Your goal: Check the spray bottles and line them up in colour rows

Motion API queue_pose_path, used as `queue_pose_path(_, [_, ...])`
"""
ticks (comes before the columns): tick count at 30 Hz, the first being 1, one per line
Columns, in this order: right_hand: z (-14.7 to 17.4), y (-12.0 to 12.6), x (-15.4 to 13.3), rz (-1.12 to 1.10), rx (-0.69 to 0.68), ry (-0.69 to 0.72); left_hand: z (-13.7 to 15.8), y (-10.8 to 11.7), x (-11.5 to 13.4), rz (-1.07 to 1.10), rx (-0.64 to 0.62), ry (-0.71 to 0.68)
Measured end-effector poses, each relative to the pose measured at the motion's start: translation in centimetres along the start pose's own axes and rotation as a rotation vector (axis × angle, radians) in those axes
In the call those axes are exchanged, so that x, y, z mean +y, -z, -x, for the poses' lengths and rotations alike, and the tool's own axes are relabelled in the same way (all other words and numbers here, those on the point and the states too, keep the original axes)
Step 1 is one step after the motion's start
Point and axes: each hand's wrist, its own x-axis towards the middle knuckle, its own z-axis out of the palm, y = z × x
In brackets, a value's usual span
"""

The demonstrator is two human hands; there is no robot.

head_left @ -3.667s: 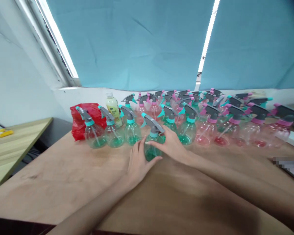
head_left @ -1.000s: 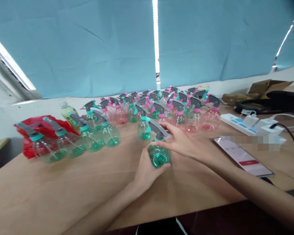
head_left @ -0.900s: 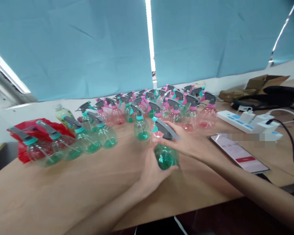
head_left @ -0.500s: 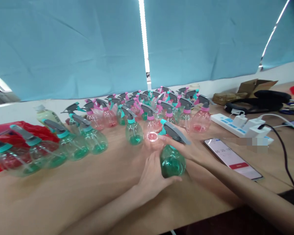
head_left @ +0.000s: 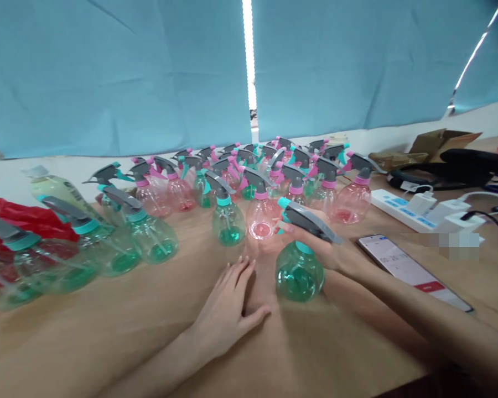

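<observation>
My right hand (head_left: pixel 321 243) is wrapped round the grey and turquoise trigger head of a green spray bottle (head_left: pixel 299 275), its fingers partly hidden behind the head. The bottle leans slightly. Left of it, my left hand (head_left: pixel 227 301) lies with fingers stretched and thumb apart, holding nothing. Just beyond my hands stand another green spray bottle (head_left: pixel 229 221) and a pink spray bottle (head_left: pixel 260 217), both upright.
Several pink and green spray bottles crowd the back of the table (head_left: pixel 149 326); more green ones line the left. A phone (head_left: pixel 413 271), a power strip (head_left: pixel 402 213) with plugs, black headphones (head_left: pixel 444 171) and an open carton (head_left: pixel 442 145) occupy the right. A red bag (head_left: pixel 29 218) lies left.
My left hand has come off the green spray bottle and moved left. My right hand still grips its trigger head. The view has shifted slightly.
</observation>
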Motion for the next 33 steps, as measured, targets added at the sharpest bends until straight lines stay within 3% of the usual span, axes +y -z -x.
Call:
queue_pose_path(8, [-0.3,-0.4,0.2,-0.063,-0.034,-0.022,0.0,-0.3,0.0,-0.029,-0.005,-0.013])
queue_pose_path(15, [-0.4,-1.9,1.2,-0.027,0.071,-0.015,0.3,-0.9,-0.3,-0.182,0.064,0.013])
queue_pose_path(22, [-0.9,-3.3,1.6,-0.109,0.073,0.006,0.4,-0.5,0.1,-0.306,0.014,0.008])
queue_pose_path(33, [-1.3,-3.2,1.4,-0.125,0.039,-0.004,0.2,-0.2,0.6,-0.331,-0.032,0.02])
